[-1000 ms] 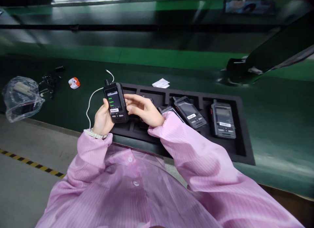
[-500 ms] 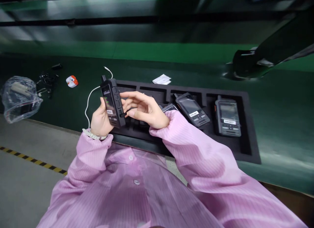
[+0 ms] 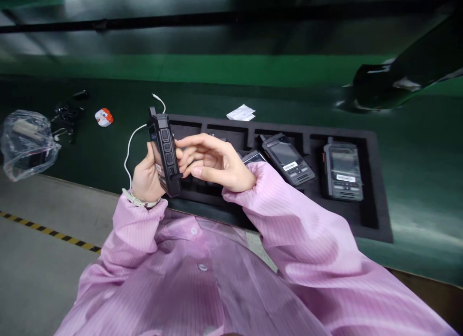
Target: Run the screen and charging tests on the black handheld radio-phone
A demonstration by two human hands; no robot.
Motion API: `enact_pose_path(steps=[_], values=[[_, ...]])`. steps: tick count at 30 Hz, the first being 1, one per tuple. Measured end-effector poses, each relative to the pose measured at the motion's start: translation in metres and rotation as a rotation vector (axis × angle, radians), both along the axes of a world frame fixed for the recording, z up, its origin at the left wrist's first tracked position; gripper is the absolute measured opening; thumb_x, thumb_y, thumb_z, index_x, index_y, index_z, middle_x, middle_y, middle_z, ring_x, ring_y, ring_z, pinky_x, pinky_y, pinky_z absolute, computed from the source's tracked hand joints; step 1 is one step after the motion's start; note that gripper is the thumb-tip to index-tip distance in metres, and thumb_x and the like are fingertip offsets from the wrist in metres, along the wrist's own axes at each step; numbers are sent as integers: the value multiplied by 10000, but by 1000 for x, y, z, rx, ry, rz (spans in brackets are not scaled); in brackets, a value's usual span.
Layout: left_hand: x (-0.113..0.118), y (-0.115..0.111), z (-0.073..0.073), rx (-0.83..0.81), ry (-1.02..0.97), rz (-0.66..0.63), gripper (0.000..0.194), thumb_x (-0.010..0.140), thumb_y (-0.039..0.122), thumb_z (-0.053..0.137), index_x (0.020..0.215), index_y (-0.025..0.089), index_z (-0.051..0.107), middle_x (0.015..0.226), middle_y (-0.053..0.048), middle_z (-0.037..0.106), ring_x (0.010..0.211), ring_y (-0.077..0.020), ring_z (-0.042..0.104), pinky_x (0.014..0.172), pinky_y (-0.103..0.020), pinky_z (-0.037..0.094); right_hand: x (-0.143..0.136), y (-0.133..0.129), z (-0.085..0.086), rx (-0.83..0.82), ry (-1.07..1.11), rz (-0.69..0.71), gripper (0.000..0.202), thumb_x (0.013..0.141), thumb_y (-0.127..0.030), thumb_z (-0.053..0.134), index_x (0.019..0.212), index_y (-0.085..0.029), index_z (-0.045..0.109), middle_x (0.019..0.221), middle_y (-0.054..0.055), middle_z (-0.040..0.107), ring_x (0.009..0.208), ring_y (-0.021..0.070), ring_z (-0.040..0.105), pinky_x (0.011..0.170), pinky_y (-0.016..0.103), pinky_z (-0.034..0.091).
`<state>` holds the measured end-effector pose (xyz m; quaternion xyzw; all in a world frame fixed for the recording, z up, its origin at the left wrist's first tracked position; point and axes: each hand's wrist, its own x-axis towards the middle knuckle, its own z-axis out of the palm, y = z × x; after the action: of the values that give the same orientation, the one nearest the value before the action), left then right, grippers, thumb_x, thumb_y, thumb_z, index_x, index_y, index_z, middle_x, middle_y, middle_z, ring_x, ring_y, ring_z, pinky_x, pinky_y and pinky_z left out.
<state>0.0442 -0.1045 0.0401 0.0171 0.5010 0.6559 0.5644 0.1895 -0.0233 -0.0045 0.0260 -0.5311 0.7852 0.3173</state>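
A black handheld radio [image 3: 168, 155] with a stubby antenna is held upright in my left hand [image 3: 144, 174]. My left fingers wrap it from the left, and its side buttons face me, with a small flap standing out near its lower end. My right hand [image 3: 217, 162] is on the radio's right, fingers curved and spread. Its fingertips touch or nearly touch the radio's back edge, while the thumb stays apart from it. A white cable [image 3: 129, 150] runs behind my left wrist.
Under my hands lies a black foam tray [image 3: 383, 206] with compartments. In it are a tilted radio [image 3: 289, 160], another radio [image 3: 343, 172] at right and one partly hidden by my sleeve. A plastic bag [image 3: 29, 143], orange-white item [image 3: 104, 117] and paper slip [image 3: 241, 113] lie around it.
The radio has turned in my left hand, so its screen faces more to the left and its button side shows more. My right thumb has come away from the flap.
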Motion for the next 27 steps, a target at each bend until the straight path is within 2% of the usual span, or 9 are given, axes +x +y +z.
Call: enact_pose_path(steps=[3, 6, 9, 13, 18, 22, 27], values=[[1, -3, -5, 8, -21, -16, 585, 1093, 386, 227, 882, 153, 720, 716, -44, 696, 954, -225, 748, 997, -439, 589, -1, 0, 1, -46, -37, -40, 339, 864, -304, 759, 1149, -163, 642, 901, 17, 728, 808, 141, 738, 766, 275, 639], [-1, -10, -15, 33, -107, -96, 570, 1093, 392, 229, 1086, 128, 735, 940, -97, 783, 1074, -248, 743, 1009, -417, 578, -3, 2, -4, -116, -179, -145, 262, 869, -348, 727, 1041, -159, 672, 813, 18, 741, 703, 140, 733, 672, 263, 628], [-4, -17, -26, 36, -131, -137, 609, 1094, 390, 202, 1162, 88, 726, 982, -132, 800, 1024, -240, 764, 976, -381, 583, -7, 10, -14, -168, -380, -299, 253, 798, -363, 756, 926, -158, 681, 734, 9, 721, 626, 120, 694, 601, 233, 594], [-6, -21, -39, 61, -22, -65, 539, 1090, 360, 290, 1174, 51, 725, 950, -153, 807, 947, -234, 780, 948, -366, 579, -11, 19, -29, -141, -542, -417, 263, 721, -373, 762, 868, -170, 678, 712, 8, 706, 626, 119, 676, 606, 242, 585], [-10, -16, -60, 75, 60, 6, 418, 1042, 379, 503, 1056, 44, 752, 869, -137, 805, 919, -227, 777, 967, -358, 555, -13, 24, -41, -61, -631, -424, 291, 666, -379, 784, 856, -184, 682, 727, 19, 718, 638, 145, 686, 644, 291, 603], [-11, -10, -74, 84, 123, -19, 436, 981, 473, 609, 896, 69, 748, 815, -117, 794, 970, -246, 764, 991, -376, 534, -13, 25, -46, -44, -641, -449, 325, 635, -390, 813, 853, -187, 681, 712, 17, 711, 620, 142, 683, 614, 284, 598], [-6, -6, -85, 113, 160, -4, 464, 850, 557, 747, 812, 95, 730, 797, -97, 780, 1022, -269, 736, 1028, -406, 496, -11, 23, -47, -10, -669, -474, 367, 619, -450, 821, 842, -191, 689, 677, 20, 710, 604, 152, 685, 575, 285, 591]])
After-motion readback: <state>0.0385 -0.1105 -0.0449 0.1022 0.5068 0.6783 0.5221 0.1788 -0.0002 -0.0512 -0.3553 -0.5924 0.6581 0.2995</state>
